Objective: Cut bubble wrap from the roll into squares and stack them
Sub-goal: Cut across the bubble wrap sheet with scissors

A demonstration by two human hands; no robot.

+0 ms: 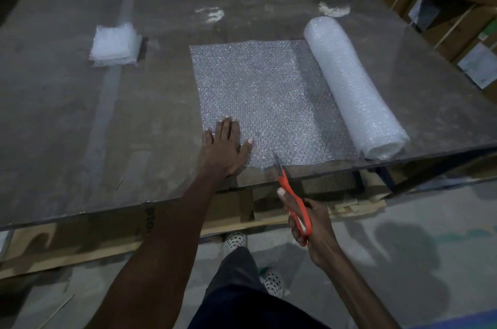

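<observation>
Scissors [291,199] are gripped in the right hand [309,223], blades at the sheet's near edge.

Just beyond, the unrolled sheet [258,94] is pressed flat by the left hand [224,144], fingers straight, probably so it is kept from sliding under the cut. Farther right the roll [352,86] is left attached on the table [67,140]; the stack [114,45] is kept well apart, far left.

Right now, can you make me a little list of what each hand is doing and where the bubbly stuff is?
left hand: pressed flat on the unrolled sheet
right hand: holds orange scissors, blades at the sheet's near edge
roll: lies to the right of the sheet, joined to it
stack of squares: far left on the table
</observation>
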